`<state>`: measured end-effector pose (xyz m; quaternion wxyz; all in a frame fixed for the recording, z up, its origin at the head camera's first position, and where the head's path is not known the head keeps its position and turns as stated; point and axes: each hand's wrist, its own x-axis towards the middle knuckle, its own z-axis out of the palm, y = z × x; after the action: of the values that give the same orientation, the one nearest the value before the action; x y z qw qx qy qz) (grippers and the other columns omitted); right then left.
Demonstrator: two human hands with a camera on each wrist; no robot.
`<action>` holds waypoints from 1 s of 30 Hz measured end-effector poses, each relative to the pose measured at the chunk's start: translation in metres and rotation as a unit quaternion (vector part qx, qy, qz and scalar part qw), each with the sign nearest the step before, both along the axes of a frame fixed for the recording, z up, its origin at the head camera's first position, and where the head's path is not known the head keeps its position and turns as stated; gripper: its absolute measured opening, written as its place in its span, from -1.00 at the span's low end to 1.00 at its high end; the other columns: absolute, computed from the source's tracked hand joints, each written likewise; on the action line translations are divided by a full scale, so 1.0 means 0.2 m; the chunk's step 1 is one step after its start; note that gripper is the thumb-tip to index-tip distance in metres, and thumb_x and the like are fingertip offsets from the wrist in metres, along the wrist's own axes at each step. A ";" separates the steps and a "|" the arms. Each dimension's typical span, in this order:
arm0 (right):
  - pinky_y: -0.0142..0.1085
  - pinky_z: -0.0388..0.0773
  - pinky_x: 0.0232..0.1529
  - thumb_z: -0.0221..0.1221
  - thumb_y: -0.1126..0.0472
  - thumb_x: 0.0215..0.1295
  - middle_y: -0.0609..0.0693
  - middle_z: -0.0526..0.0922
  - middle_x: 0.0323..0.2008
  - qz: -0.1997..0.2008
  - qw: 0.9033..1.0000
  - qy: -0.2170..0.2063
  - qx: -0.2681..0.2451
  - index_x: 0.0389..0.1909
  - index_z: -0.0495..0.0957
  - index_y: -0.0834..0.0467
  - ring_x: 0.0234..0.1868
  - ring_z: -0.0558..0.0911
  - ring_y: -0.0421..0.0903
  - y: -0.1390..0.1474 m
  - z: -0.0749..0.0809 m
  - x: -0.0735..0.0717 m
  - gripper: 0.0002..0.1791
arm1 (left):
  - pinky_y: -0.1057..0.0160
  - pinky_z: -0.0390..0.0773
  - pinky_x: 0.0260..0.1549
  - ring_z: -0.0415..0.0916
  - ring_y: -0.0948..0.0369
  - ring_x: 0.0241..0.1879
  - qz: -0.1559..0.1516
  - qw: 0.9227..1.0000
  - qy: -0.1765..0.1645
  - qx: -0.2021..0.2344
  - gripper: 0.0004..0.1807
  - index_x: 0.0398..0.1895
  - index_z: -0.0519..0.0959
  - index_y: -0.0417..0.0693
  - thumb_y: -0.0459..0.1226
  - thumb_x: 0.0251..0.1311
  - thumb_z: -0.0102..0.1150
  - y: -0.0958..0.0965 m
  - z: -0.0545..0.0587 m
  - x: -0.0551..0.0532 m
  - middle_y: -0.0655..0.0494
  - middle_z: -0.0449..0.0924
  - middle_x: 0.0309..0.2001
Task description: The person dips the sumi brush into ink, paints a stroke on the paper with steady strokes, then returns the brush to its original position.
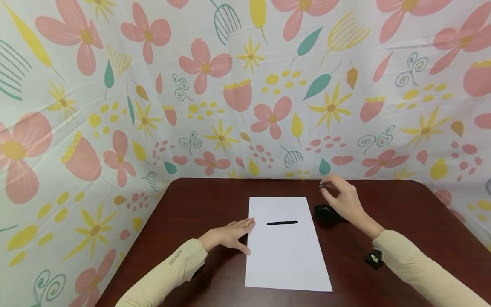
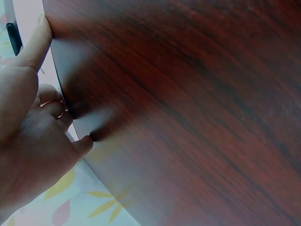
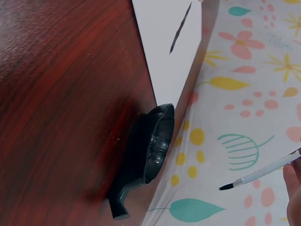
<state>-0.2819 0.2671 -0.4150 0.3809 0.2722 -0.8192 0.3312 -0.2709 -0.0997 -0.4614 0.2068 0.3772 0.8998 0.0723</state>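
On the table a white sheet of paper (image 1: pixel 287 260) bears one thick black horizontal stroke (image 1: pixel 282 223). My left hand (image 1: pixel 232 236) rests at the sheet's left edge with fingers spread, some fingertips on the paper. In the left wrist view the thumb (image 2: pixel 40 40) lies along that edge. Raised above the table to the right of the sheet, my right hand (image 1: pixel 347 202) pinches a brush. The right wrist view shows the brush (image 3: pixel 268 174) with a light handle and black bristles, apart from the paper. Below that hand sits a black dish (image 1: pixel 326 214) with a short handle (image 3: pixel 118 207).
The dark reddish-brown wooden table (image 1: pixel 199 200) has rounded far corners. A flowered cloth (image 1: pixel 245 128) hangs behind it and along the left side. A small black device (image 1: pixel 374 259) sits at the right sleeve's cuff.
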 end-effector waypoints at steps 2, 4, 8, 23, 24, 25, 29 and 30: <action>-0.73 0.35 -0.10 0.26 0.52 -0.07 -0.02 0.58 -0.30 -0.002 1.000 0.002 0.003 -0.26 0.54 0.23 -0.21 0.56 -0.24 0.01 -0.01 0.00 -0.70 | -0.11 -0.05 0.33 -0.30 0.12 0.46 0.001 1.000 -0.001 -0.001 0.06 0.44 -0.16 -0.11 0.17 0.04 0.13 0.00 0.00 0.00 0.03 -0.29 0.48; -0.72 0.35 -0.09 0.26 0.51 -0.06 -0.03 0.58 -0.30 -0.004 1.000 0.000 0.005 -0.26 0.55 0.23 -0.20 0.54 -0.28 0.02 -0.01 0.00 -0.71 | -0.11 -0.05 0.33 -0.30 0.12 0.46 0.002 1.000 -0.001 -0.002 0.06 0.44 -0.16 -0.10 0.18 0.03 0.13 0.00 0.00 0.00 0.03 -0.29 0.48; -0.71 0.33 -0.10 0.28 0.51 -0.09 -0.04 0.59 -0.30 -0.010 1.000 -0.001 0.023 -0.28 0.56 0.20 -0.19 0.53 -0.25 0.04 -0.03 0.01 -0.70 | -0.11 -0.03 0.32 -0.29 0.12 0.46 0.000 1.000 0.001 -0.006 0.06 0.44 -0.16 -0.11 0.18 0.03 0.13 0.01 0.00 0.00 0.04 -0.28 0.48; -0.73 0.24 0.03 0.31 0.51 -0.23 -0.01 0.56 -0.25 0.014 0.987 0.053 0.149 -0.32 0.58 0.16 -0.11 0.51 -0.10 0.10 -0.12 0.02 -0.64 | -0.08 -0.03 0.33 -0.30 0.14 0.46 -0.004 1.000 0.001 -0.005 0.06 0.44 -0.16 -0.11 0.18 0.03 0.13 0.00 0.00 -0.01 0.03 -0.28 0.48; -0.70 0.28 -0.01 0.31 0.51 -0.24 0.00 0.56 -0.25 0.017 0.985 0.069 0.157 -0.32 0.59 0.16 -0.14 0.52 -0.11 0.10 -0.12 0.02 -0.64 | -0.08 -0.03 0.33 -0.29 0.13 0.46 -0.005 1.000 0.002 -0.004 0.06 0.44 -0.16 -0.11 0.18 0.04 0.13 0.00 0.00 -0.01 0.02 -0.28 0.48; -0.65 0.33 -0.07 0.30 0.49 -0.22 0.00 0.56 -0.26 0.019 0.983 0.082 0.165 -0.33 0.59 0.16 -0.15 0.52 -0.11 0.10 -0.12 0.01 -0.66 | -0.09 -0.03 0.33 -0.29 0.12 0.46 -0.005 1.000 0.002 -0.002 0.06 0.44 -0.16 -0.11 0.18 0.04 0.13 0.00 -0.01 -0.01 0.02 -0.27 0.48; -0.46 0.44 -0.23 0.14 0.25 0.17 0.01 0.57 -0.26 0.024 0.976 0.107 0.186 -0.34 0.60 0.17 -0.18 0.53 -0.12 0.11 -0.12 0.01 -0.89 | -0.09 -0.03 0.33 -0.29 0.12 0.46 -0.003 1.000 0.004 -0.001 0.06 0.44 -0.16 -0.12 0.18 0.03 0.14 -0.01 -0.01 -0.01 0.02 -0.27 0.48; -0.42 0.45 -0.26 0.06 0.18 0.27 0.01 0.57 -0.26 0.023 0.975 0.110 0.190 -0.34 0.60 0.17 -0.19 0.53 -0.12 0.11 -0.12 0.01 -0.82 | -0.09 -0.03 0.33 -0.29 0.12 0.46 -0.002 1.000 0.004 -0.002 0.06 0.44 -0.16 -0.11 0.18 0.03 0.13 -0.01 -0.01 -0.01 0.02 -0.28 0.48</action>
<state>-0.2794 0.2896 -0.4390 0.4025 0.3936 -0.8135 0.1462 -0.2720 -0.1012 -0.4627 0.2036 0.3794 0.8999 0.0686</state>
